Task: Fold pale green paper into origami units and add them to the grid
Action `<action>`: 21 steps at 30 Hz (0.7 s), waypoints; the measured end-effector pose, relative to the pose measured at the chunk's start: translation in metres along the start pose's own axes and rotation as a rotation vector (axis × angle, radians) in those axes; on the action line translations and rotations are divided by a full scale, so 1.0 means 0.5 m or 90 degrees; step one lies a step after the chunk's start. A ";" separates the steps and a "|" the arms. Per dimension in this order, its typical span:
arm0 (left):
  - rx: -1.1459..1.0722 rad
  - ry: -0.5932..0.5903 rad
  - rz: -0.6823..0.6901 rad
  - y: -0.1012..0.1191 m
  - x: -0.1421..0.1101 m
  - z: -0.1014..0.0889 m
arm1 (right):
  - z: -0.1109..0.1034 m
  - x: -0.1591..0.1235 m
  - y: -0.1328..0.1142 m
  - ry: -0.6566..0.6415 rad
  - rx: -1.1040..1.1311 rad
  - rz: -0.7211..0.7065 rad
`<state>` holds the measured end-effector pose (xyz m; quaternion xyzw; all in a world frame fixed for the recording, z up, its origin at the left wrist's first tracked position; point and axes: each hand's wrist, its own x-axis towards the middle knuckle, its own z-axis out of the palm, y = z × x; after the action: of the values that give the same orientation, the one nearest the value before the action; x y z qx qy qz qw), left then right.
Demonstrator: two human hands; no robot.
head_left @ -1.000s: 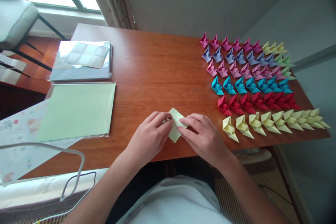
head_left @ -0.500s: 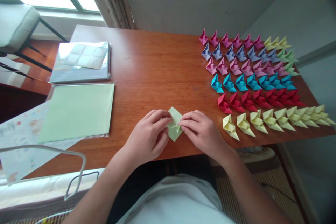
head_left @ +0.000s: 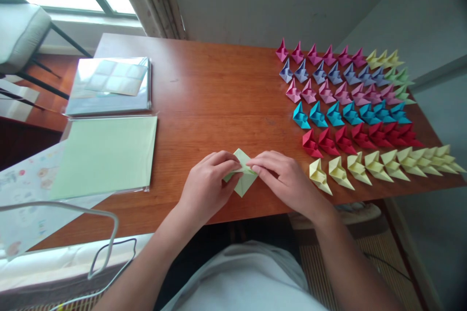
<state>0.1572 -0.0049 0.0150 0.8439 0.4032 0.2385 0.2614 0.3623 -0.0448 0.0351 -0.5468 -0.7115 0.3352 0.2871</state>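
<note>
left hand (head_left: 209,182) has closed further, pinching folded paper (head_left: 246,182); right hand (head_left: 280,172) pinches it too; clear packet (head_left: 146,188) holds green sheets (head_left: 104,153).

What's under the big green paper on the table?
A white sheet with small coloured pictures pokes out past the left and near edges of the green paper. The rest underneath is covered, so I can't tell.
</note>
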 end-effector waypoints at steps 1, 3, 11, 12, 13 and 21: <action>0.001 -0.005 -0.004 0.000 0.001 -0.001 | 0.000 -0.004 -0.001 0.005 0.003 0.000; 0.000 -0.016 -0.015 0.001 0.004 -0.002 | 0.001 -0.012 0.000 0.014 -0.010 -0.005; 0.004 -0.076 -0.044 0.007 0.016 -0.014 | 0.023 -0.023 0.016 0.086 -0.111 -0.038; 0.005 -0.082 -0.044 0.008 0.016 -0.016 | 0.023 -0.022 0.018 0.087 -0.112 -0.040; 0.005 -0.089 -0.044 0.008 0.015 -0.017 | 0.024 -0.022 0.019 0.086 -0.112 -0.043; 0.022 -0.096 -0.034 0.010 0.011 -0.013 | 0.029 -0.026 0.042 0.121 -0.140 -0.068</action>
<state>0.1592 -0.0015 0.0240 0.8529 0.4084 0.1602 0.2829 0.3664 -0.0561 0.0092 -0.5654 -0.7418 0.1860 0.3090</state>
